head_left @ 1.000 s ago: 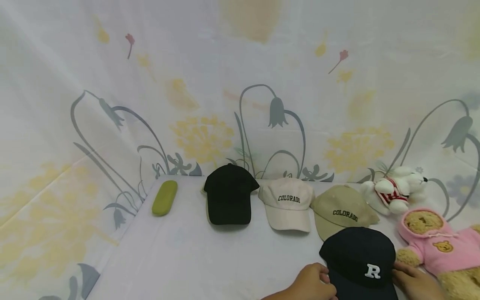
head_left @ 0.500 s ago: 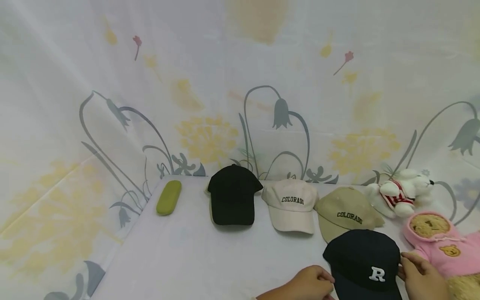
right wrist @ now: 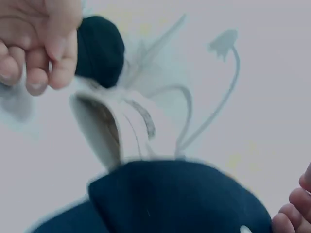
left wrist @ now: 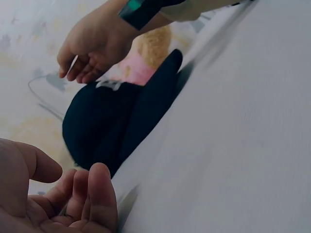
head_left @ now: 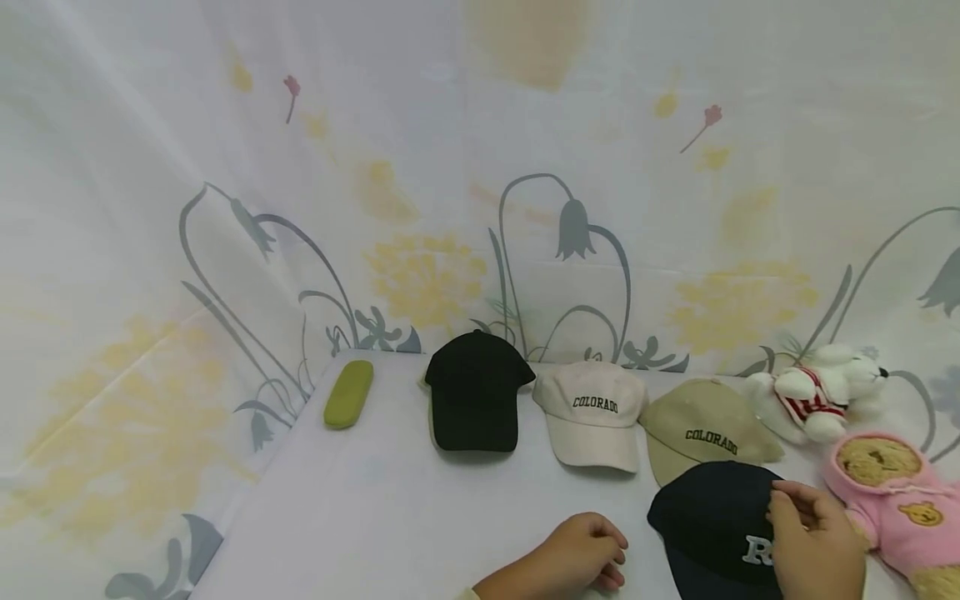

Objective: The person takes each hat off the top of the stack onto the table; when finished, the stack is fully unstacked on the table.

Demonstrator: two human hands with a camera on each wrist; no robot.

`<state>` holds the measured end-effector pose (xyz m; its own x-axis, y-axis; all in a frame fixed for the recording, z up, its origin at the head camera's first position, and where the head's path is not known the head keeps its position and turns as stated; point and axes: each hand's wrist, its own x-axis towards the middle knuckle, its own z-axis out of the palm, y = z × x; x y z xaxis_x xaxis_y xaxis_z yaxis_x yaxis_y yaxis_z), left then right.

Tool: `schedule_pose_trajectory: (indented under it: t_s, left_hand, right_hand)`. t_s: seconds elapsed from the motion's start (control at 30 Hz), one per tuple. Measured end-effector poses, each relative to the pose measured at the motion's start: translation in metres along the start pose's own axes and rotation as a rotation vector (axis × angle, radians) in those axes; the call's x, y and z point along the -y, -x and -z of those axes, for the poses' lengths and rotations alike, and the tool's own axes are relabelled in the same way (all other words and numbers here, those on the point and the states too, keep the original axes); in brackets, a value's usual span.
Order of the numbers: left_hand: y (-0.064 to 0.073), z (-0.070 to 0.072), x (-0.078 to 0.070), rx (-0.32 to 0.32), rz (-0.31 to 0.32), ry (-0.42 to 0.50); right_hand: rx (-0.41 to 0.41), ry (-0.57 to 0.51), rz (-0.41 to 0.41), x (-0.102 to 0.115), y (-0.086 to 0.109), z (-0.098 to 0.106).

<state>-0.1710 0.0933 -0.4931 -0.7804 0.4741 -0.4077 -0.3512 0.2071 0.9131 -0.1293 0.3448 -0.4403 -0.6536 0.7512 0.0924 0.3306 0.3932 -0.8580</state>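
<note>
One navy cap [head_left: 708, 521]: lower right, likely released
Left hand [head_left: 583, 552]: now off it, loosely curled, empty
Right hand [head_left: 817, 542]: lifted over it, loose, empty

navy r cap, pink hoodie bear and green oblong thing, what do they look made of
Navy cap: matte cloth, likely cotton, judging by its soft, shineless surface. Bear: fuzzy tan plush; its pink hoodie looks like soft, dull fabric. Green oblong thing: smooth and plain, perhaps plastic or leatherette; too small to tell.
</note>
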Motion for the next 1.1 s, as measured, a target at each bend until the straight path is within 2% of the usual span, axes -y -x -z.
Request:
schedule_pose_trajectory:
  t_s: [0.17,0.3,0.43,0.6,0.7,0.9,1.1]
  left_hand:
    - [0.005,0.023,0.002,-0.05,-0.077,0.008]
    - [0.008,0.044,0.004,-0.081,-0.105,-0.004]
    - [0.01,0.064,0.005,-0.11,-0.108,-0.019]
    - [0.013,0.085,0.009,-0.151,-0.11,-0.001]
    - [0.017,0.097,0.01,-0.174,-0.112,0.024]
    - [0.028,0.125,0.01,-0.224,-0.147,0.043]
    - [0.03,0.155,0.013,-0.3,-0.183,0.076]
  right_hand:
    - [0.1,0.007,0.023,0.019,0.019,-0.017]
    - [0.204,0.025,0.087,0.03,0.035,-0.032]
    - [0.371,0.027,0.131,0.035,0.045,-0.05]
    - [0.617,-0.04,0.14,0.028,0.051,-0.072]
    - [0.703,-0.072,0.131,0.023,0.053,-0.083]
    - [0.765,-0.056,0.081,0.016,0.055,-0.097]
    - [0.735,0.028,0.09,0.007,0.048,-0.101]
